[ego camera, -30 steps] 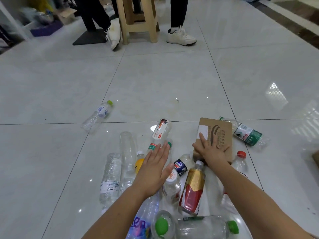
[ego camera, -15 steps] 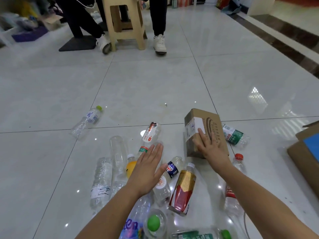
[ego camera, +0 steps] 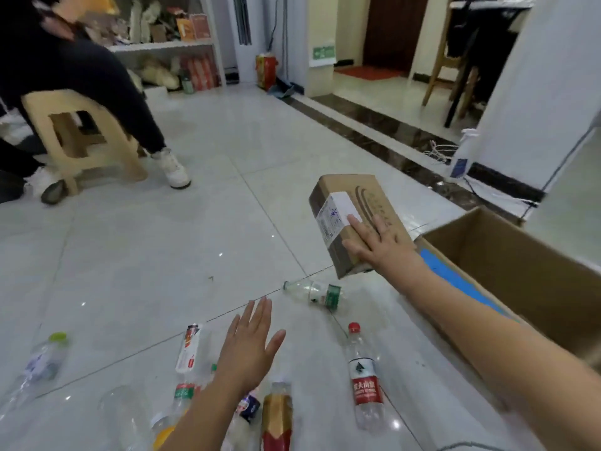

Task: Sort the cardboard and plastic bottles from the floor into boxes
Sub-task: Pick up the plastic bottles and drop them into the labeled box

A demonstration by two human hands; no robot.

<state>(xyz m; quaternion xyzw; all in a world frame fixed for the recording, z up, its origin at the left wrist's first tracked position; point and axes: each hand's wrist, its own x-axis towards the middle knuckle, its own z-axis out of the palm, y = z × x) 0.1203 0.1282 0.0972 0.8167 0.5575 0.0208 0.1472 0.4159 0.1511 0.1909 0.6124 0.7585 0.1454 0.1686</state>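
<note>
The big open box [ego camera: 507, 255] sits at your right; your right hand [ego camera: 382, 250] grips the small carton [ego camera: 357, 203] in the air beside its rim. Next, likely: swing it over and release. Your left hand [ego camera: 252, 345] hovers flat, empty, above the bottles [ego camera: 362, 385].

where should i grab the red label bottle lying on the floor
Take the red-label bottle across its labelled middle, from above. It lies flat on the floor, cap pointing away, with bare tile along both sides. The left hand is free; the right hand holds the small cardboard box.
</note>
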